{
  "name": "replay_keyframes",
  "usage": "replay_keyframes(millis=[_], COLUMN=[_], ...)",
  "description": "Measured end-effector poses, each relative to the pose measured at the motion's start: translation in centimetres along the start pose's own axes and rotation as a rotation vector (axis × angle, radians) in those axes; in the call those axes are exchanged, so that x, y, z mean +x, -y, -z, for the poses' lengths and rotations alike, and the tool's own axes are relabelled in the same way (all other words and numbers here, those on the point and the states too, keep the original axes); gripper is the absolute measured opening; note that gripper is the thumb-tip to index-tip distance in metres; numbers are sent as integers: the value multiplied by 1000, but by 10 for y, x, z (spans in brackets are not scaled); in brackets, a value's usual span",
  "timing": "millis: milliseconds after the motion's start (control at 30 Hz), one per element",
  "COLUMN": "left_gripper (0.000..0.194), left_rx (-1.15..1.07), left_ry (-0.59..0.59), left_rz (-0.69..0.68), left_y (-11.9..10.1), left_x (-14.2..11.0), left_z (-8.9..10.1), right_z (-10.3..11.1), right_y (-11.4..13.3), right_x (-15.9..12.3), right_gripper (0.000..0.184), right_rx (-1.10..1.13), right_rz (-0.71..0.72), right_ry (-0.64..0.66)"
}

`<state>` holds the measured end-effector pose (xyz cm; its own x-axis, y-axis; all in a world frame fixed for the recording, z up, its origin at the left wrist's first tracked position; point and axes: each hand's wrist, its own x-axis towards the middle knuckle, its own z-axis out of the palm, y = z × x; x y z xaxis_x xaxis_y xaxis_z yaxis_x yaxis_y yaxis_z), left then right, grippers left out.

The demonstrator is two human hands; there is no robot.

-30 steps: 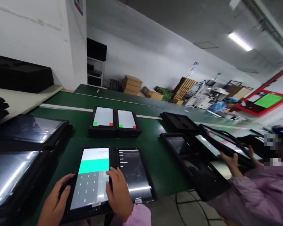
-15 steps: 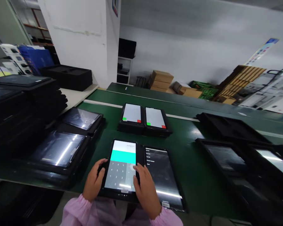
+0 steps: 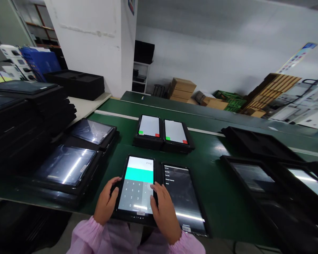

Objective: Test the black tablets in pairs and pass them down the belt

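Observation:
In front of me a tablet [image 3: 134, 194] shows a calculator, with a number keypad under a turquoise band. My left hand [image 3: 106, 203] grips its left edge, thumb near the screen's side and fingers curled round the border. Over its right side lies my right hand [image 3: 165, 210], fingers stretched out, the index fingertip at the upper right of the keypad. A second tablet [image 3: 184, 197], partly under my right hand, has a dark screen with a short text menu. Behind these, two tablets, a left one [image 3: 148, 126] and a right one [image 3: 175, 131], show white screens with green and red corner squares.
On the left are tablets in black foam trays [image 3: 100, 148] and tall stacks of black trays [image 3: 39, 116]. More tablets in trays [image 3: 254, 176] and a bare black tray [image 3: 257, 143] are at the right. The green table [image 3: 214, 190] runs under everything; cardboard boxes [image 3: 182, 88] stand beyond.
The small text at the top of the calculator screen has changed. My right index finger stays around the same keypad spot, and my left hand keeps its grip. The camera view has shifted slightly.

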<state>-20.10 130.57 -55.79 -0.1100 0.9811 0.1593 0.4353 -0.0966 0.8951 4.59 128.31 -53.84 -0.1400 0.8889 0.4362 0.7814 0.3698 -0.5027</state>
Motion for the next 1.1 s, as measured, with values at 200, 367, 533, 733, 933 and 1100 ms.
replay_keyframes(millis=[200, 367, 533, 733, 933, 1100], left_gripper=[36, 37, 39, 39, 45, 43], left_rx=[-46, -68, -79, -6, 124, 78], left_ry=[1, -30, 25, 88, 215, 189], left_rz=[-9, -76, -199, -311, -343, -325], left_y=[1, 1, 2, 3, -7, -5], left_x=[-1, -5, -12, -14, -8, -7], left_z=[-1, -1, 2, 6, 5, 5], right_z=[-1, -7, -21, -24, -14, -21], right_y=[2, 19, 39, 35, 6, -3], right_x=[1, 7, 15, 18, 23, 29], right_gripper=[33, 35, 40, 41, 38, 36], right_rx=[24, 77, 149, 100, 48, -12], right_rz=[-27, 6, 87, 106, 0, -16], right_ry=[-8, 62, 125, 141, -30, -15])
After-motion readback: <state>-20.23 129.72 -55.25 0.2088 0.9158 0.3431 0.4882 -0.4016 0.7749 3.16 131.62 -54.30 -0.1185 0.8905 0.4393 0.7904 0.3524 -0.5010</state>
